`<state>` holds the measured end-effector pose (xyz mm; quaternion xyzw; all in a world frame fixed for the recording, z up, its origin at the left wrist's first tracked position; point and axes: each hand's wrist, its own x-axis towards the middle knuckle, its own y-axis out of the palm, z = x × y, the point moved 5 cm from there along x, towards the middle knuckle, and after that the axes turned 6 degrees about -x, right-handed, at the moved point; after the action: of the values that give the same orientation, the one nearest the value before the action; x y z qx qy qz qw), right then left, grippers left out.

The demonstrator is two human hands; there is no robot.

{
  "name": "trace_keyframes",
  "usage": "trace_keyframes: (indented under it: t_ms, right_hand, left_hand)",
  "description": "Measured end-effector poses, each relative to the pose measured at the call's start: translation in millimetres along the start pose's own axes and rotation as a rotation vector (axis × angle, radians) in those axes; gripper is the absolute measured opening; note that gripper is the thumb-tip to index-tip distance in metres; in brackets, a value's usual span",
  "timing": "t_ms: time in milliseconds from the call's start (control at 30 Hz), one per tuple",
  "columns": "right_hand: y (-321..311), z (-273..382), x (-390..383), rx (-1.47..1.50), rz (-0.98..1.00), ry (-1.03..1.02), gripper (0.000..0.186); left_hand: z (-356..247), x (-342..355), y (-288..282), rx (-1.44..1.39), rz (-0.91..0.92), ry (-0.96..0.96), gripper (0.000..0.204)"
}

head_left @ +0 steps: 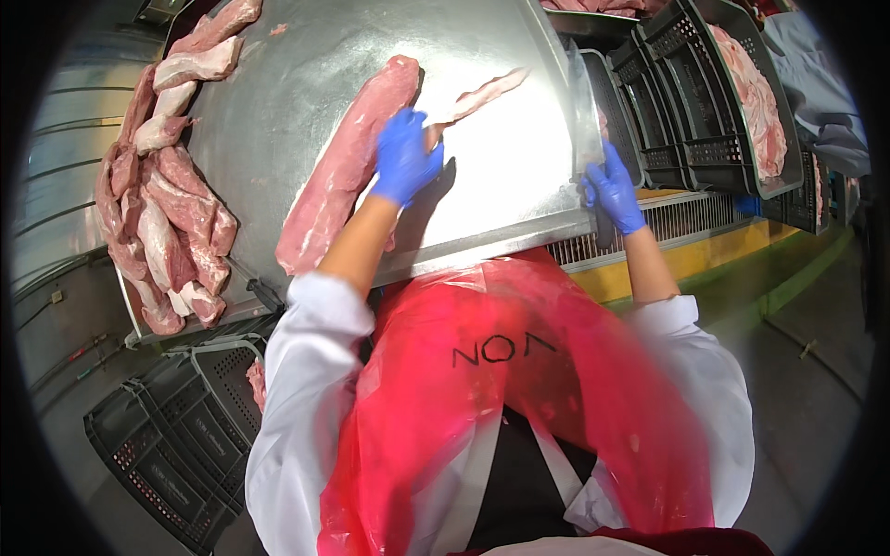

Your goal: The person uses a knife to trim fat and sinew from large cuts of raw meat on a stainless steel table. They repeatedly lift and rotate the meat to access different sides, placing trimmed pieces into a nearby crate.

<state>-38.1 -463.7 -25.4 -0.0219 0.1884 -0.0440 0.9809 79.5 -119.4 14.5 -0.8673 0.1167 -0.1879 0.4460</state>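
Note:
A long pink pork loin (345, 167) lies slantwise on the steel work table (491, 190). My left hand (406, 159), in a blue glove, is beside the loin's upper half, its fingers closed on the near end of a thin pale strip of meat (489, 94). The strip's other end stretches away to the far right over the metal. Over the table's right edge, my right hand (614, 193), also gloved in blue, grips a knife (584, 116). Its blade points away from me, blurred, and part of a dark handle shows below the hand.
A heap of pork pieces (171, 204) lines the table's left edge. Black perforated crates (663, 102) stand at the right, one holding pale meat (751, 102). Another black crate (176, 431) is at the lower left. A yellow beam (700, 250) runs below the table at right.

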Motion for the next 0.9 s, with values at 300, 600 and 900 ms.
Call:
trace_keyframes:
  t_ms: [300,600,900]
  right_hand:
    - [2.1,4.7,-9.4,-0.231,0.026,0.044,0.065]
    - [90.6,49.1,79.9,-1.141,0.227,-0.247,0.049]
    - [104.0,36.1,10.4,-1.115,0.408,-0.220,0.048]
  left_hand:
    - [16.2,74.1,117.9,-0.808,0.448,-0.706,0.030]
    - [37.4,20.8,72.9,-1.172,0.522,-1.112,0.035]
    - [55.7,-36.1,96.1,-2.090,0.246,-1.443,0.014]
